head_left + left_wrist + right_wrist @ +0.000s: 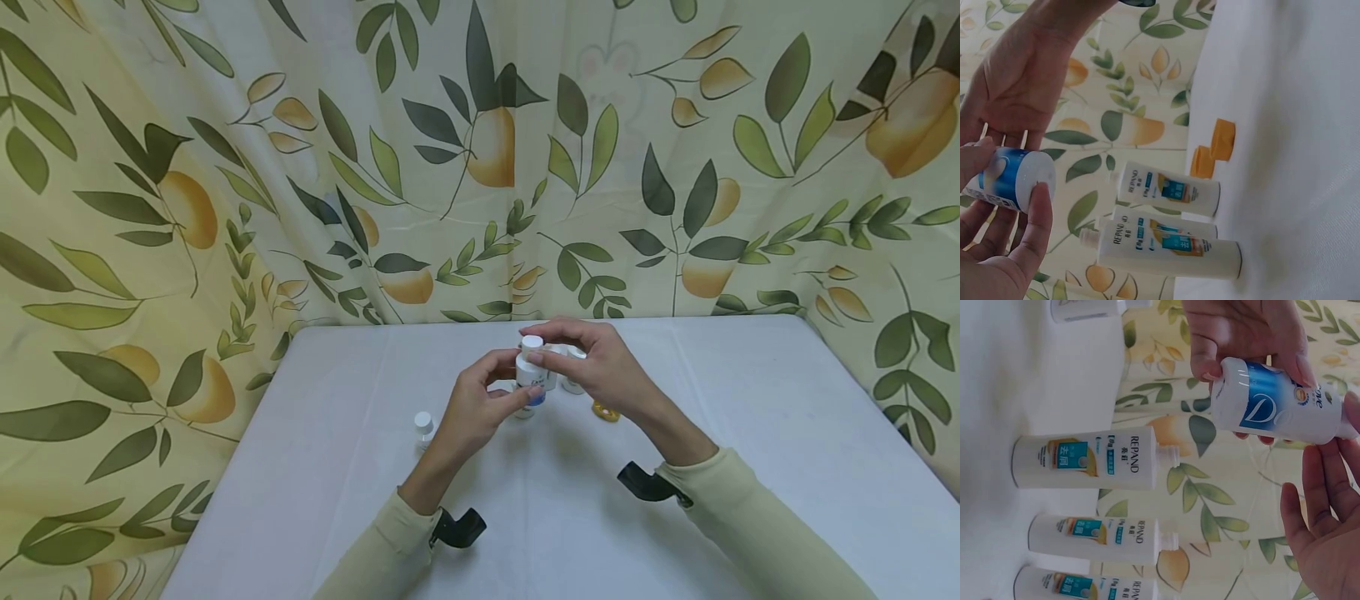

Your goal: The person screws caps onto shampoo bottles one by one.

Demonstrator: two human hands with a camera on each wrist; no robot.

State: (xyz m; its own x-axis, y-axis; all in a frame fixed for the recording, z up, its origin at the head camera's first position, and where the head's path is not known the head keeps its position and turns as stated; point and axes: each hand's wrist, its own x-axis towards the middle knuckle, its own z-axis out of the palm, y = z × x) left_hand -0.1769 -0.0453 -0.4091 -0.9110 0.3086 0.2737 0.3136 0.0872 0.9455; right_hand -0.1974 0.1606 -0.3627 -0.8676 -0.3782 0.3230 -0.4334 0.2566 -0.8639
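A small white bottle [528, 375] with a blue band near its base is held up over the table. My left hand [480, 402] grips its body between thumb and fingers. At the top, the thumb and fingers of my right hand [600, 362] pinch the white cap [532, 342]. In the right wrist view this bottle [1272, 400] shows "Dove" lettering and lies sideways across the picture. Below the hands stand three white REPAND bottles, one nearer [1085, 459], one in the middle [1094, 537] and one at the edge [1079, 584], with bare threaded necks.
Orange-yellow caps [1223, 139] lie on the white-covered table [337, 500] beside the REPAND bottles. Another white capped bottle [423, 429] stands left of my left hand. A leaf-and-fruit patterned curtain [465, 250] hangs behind the table's far edge.
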